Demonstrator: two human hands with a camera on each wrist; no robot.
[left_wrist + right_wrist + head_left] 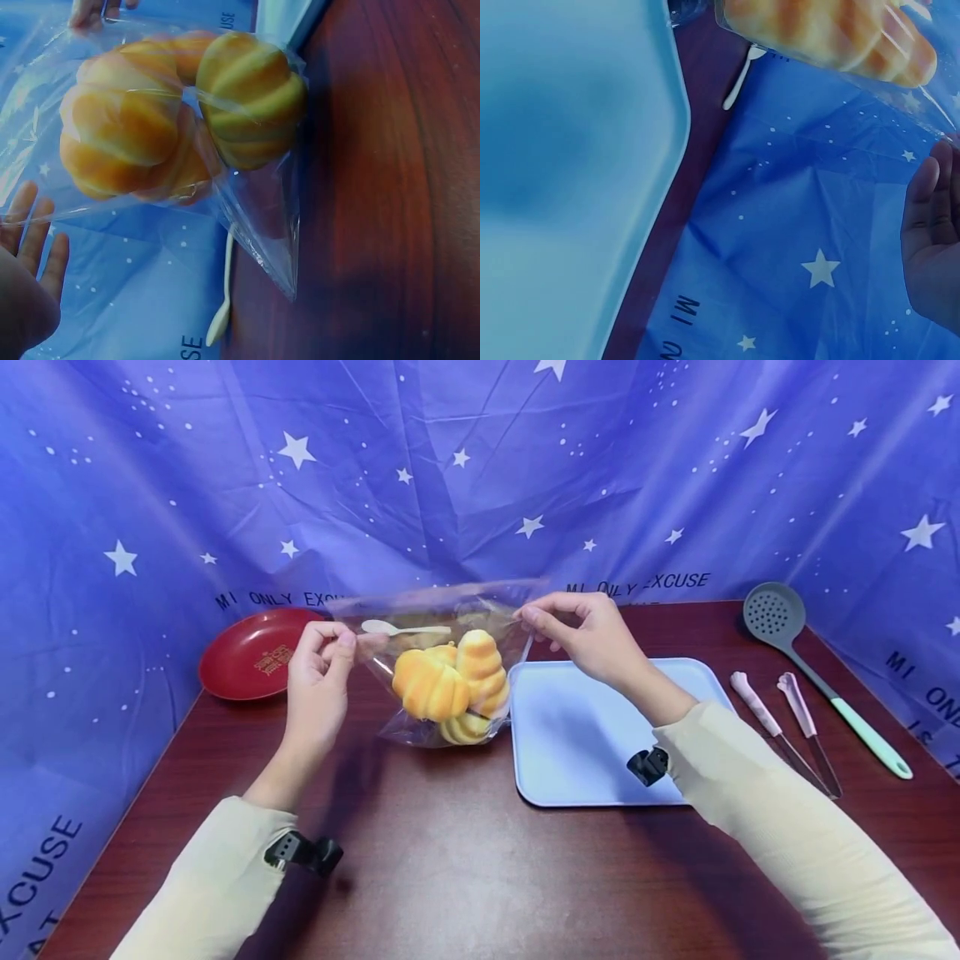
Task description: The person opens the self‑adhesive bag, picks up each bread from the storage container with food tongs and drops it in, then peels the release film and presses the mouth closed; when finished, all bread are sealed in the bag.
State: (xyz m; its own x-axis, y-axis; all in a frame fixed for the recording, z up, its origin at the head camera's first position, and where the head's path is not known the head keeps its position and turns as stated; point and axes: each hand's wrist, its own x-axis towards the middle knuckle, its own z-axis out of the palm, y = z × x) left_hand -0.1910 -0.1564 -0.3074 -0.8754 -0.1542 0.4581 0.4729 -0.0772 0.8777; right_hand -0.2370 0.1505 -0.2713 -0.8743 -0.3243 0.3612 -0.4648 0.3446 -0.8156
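Holding clear bag (450, 606): 12 o'clock in the head view, held by its top edge; steadying the load looked like the step in hand.
Left hand (318, 672): at the bag's 9, thumb and finger pinched its edge.
Right hand (581, 631): at its 2, pinched the opposite edge.
Bread (431, 685): several ridged pieces low inside; couldn't tell if the bag's base touched the table (435, 835).
Tray (558, 727): pale blue, bag's 4.
Plate (240, 652): red, bag's 9, past the left hand.
Spoon (225, 301): behind the bag.
Next move: probably called for even pinches, weight shared.
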